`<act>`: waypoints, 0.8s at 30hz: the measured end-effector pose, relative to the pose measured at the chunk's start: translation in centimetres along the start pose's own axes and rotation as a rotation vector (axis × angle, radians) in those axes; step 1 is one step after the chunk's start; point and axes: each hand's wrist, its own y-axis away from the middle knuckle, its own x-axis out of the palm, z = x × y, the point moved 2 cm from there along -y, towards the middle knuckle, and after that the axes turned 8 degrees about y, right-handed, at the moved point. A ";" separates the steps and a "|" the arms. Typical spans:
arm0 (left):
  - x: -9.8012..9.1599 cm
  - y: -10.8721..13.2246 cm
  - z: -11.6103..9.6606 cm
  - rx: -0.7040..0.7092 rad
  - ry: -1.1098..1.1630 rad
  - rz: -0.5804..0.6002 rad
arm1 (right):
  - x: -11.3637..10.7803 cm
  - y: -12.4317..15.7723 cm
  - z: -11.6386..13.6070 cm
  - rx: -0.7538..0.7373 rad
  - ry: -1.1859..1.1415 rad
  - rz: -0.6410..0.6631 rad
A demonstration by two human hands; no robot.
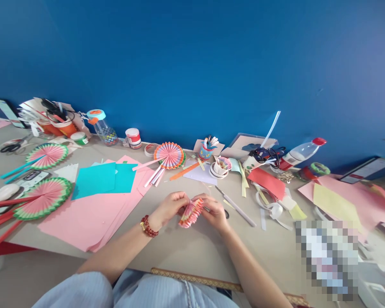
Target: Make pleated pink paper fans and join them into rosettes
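A pleated pink and orange paper piece [191, 212] is held between both hands just above the table [186, 248]. My left hand [170, 206], with a red bead bracelet on the wrist, pinches its left end. Closed on the paper's right end is my right hand [215, 211]. A finished round paper fan [169, 155] with stick handles lies behind the hands. Two green-edged pink fans [44, 198] [48, 155] lie at the left.
Pink sheets [93, 218] and teal sheets [104, 178] cover the left of the table. A craft knife [235, 206] lies right of my hands. Cups, a glue pot [133, 137], scissors [10, 147], a plastic bottle [300, 152] and paper scraps line the blue wall.
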 end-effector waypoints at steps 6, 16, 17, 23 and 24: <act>0.1 0.3 -0.2 -0.032 0.034 -0.014 | -0.1 -0.2 0.1 -0.017 -0.010 0.030; 0.2 0.5 -0.3 -0.030 -0.010 -0.031 | -0.4 -0.7 0.5 -0.114 0.049 0.058; 0.2 0.5 -0.3 -0.019 -0.022 -0.033 | -0.4 -0.7 0.6 -0.122 0.055 0.059; 0.1 0.3 0.1 0.064 -0.086 -0.045 | -0.4 -0.5 0.5 -0.022 0.011 0.038; 0.1 0.3 0.2 0.098 -0.118 -0.047 | -0.3 -0.4 0.4 0.019 -0.020 0.029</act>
